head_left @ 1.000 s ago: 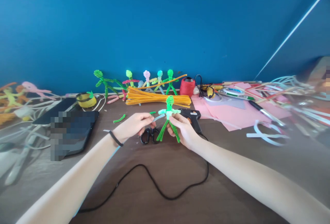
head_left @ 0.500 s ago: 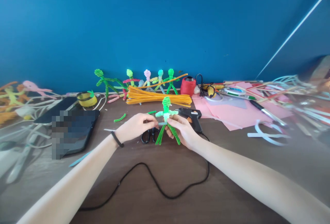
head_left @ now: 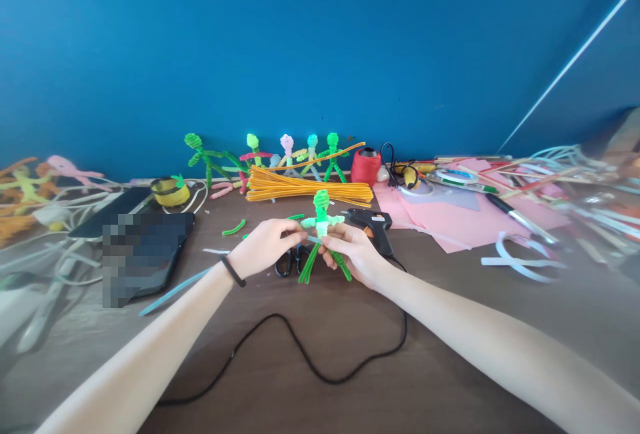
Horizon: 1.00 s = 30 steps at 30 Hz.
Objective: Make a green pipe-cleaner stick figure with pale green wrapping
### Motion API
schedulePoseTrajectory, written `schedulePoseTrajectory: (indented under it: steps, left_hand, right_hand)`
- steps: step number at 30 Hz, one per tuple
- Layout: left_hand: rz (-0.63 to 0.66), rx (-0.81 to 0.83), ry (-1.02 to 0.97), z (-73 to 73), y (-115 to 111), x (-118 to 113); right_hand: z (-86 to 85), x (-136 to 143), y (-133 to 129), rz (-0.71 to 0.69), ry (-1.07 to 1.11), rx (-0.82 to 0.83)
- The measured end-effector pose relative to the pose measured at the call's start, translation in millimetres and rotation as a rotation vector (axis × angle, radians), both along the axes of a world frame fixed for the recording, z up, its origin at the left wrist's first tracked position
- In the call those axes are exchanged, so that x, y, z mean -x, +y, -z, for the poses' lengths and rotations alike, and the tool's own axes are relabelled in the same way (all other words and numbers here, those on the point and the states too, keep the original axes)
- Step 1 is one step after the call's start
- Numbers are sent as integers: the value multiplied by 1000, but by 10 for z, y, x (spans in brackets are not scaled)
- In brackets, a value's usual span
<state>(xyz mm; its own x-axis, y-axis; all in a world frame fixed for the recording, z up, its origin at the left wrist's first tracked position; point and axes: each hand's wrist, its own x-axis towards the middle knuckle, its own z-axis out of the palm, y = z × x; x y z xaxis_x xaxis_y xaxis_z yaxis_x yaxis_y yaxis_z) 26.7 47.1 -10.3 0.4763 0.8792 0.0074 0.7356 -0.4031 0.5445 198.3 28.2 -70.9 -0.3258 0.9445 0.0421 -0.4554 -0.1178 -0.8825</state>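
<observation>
A green pipe-cleaner figure (head_left: pixel 321 202) with pale mint arms and a whitish band round its body is held upright over the table. My right hand (head_left: pixel 353 252) grips it at the waist, thumb in front and fingers behind. My left hand (head_left: pixel 273 246) pinches the end of a thin pale strip (head_left: pixel 313 239) that reaches across to the figure's waist. The figure's green legs spread out below. Black-handled scissors (head_left: pixel 285 264) lie behind and under my left fingers, partly hidden.
Behind are orange pipe cleaners (head_left: pixel 310 187), several figures against the wall and red thread (head_left: pixel 365 167). A black glue gun (head_left: pixel 374 221) lies right, its cable (head_left: pixel 320 375) crossing in front. Pink paper (head_left: pixel 440 221) is right; a dark phone (head_left: pixel 160 254) is left.
The figure's head has shifted slightly left and its waist strip now slants down to the right. Both hands keep their hold, with my left fingers slightly changed in angle.
</observation>
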Motion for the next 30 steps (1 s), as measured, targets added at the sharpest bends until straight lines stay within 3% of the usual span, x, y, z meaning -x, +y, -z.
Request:
schedulePoseTrajectory:
  steps: [20,24,30]
  left_hand:
    - [-42,113,-135,72,-73,-123]
    - [-5,98,-158,135,-73,-119]
    - [72,202,-218,167,-135,-156]
  right_hand:
    - [-82,-30,-13,-77,72,-57]
    - [-111,-41,-1,-65,94,-54]
    - [-137,-59,35,-32,122,-57]
